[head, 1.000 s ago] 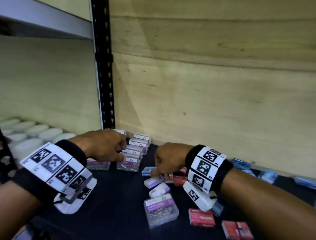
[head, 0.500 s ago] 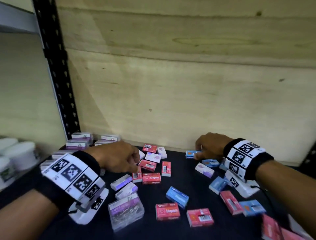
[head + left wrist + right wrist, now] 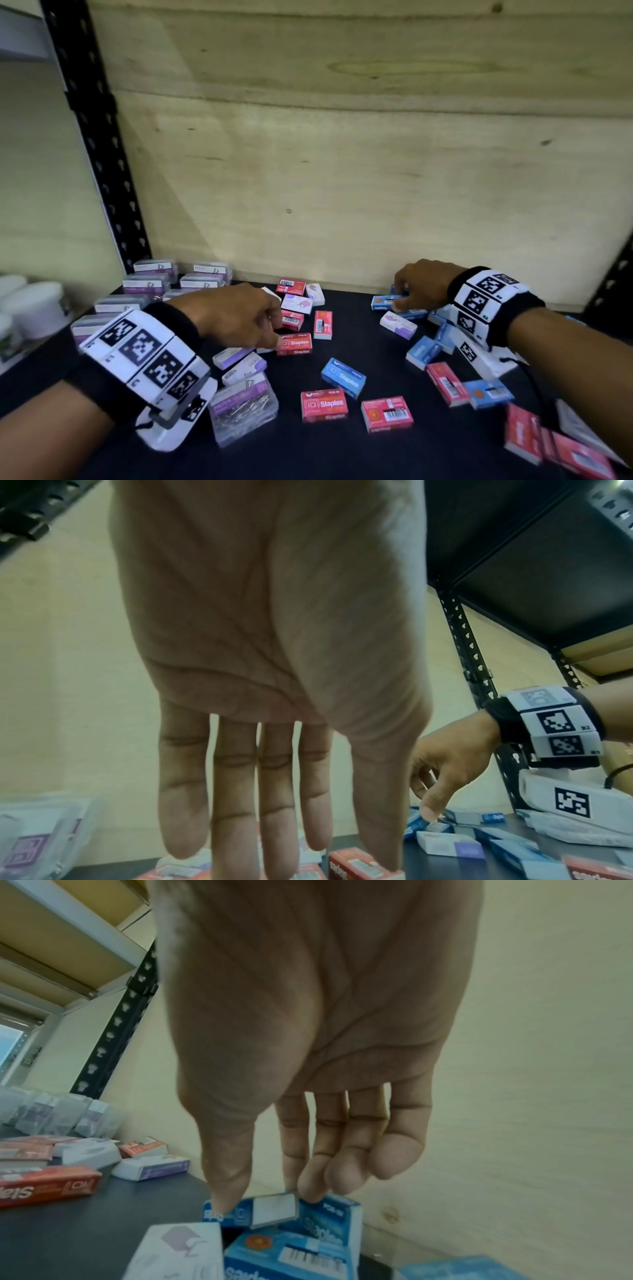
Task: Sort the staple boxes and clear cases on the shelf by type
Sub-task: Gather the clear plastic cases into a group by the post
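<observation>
The chief risk lies at the right hand [image 3: 308, 1031], which pinches the end of a blue staple box [image 3: 253, 1211] between thumb and fingertips [image 3: 310, 1191] amid a tight cluster of blue boxes at the back right of the shelf [image 3: 342, 455]; the purchase is narrow and at one end only, so the box could pivot and drop, or drag its touching neighbours out of their group. A white-and-lilac box [image 3: 398, 324] lies just beside that cluster and could be knocked further into it, mixing types. The second risk is at the left hand [image 3: 236, 317], which reaches palm down over the red staple boxes [image 3: 294, 343] near the middle of the shelf; its fingers [image 3: 232, 804] hang straight and slightly spread, holding nothing, though whether the tips touch a box cannot be told from the blurred wrist view. A careless sweep there would scatter the red, lilac and blue boxes that lie mixed together. Both wrists are bent downward, forearms roughly level over the shelf. The clear cases [image 3: 154, 284] stand grouped at the back left by the upright, one stray clear case [image 3: 243, 413] lying near the front. Sorting appears partly done.
</observation>
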The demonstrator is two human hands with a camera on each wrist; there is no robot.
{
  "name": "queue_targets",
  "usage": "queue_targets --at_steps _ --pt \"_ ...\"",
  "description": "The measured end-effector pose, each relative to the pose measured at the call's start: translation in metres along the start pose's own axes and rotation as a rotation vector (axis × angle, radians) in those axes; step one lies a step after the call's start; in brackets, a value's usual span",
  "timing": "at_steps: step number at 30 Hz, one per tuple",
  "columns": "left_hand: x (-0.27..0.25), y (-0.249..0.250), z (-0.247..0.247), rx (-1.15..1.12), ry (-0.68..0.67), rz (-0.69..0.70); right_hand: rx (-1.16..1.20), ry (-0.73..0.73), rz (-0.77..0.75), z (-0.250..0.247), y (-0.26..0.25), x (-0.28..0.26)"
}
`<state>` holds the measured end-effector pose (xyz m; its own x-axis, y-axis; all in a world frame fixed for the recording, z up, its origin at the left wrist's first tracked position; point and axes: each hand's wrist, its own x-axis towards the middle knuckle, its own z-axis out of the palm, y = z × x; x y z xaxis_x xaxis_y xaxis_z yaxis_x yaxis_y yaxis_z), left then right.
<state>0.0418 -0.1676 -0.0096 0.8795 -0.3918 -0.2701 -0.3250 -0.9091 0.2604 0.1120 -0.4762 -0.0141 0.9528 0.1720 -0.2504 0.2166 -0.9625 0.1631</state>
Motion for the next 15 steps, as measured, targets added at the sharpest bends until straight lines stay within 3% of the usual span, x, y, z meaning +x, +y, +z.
queue_targets --at_steps 9,15 --pt "-0.022 0.003 0.008 0.087 -0.082 -0.033 0.055 -0.009 0.041 -0.004 0.026 -0.049" --pt "-0.036 0.012 0.024 0.18 -0.098 -0.055 0.058 -0.032 0.164 0.012 0.06 -0.097"
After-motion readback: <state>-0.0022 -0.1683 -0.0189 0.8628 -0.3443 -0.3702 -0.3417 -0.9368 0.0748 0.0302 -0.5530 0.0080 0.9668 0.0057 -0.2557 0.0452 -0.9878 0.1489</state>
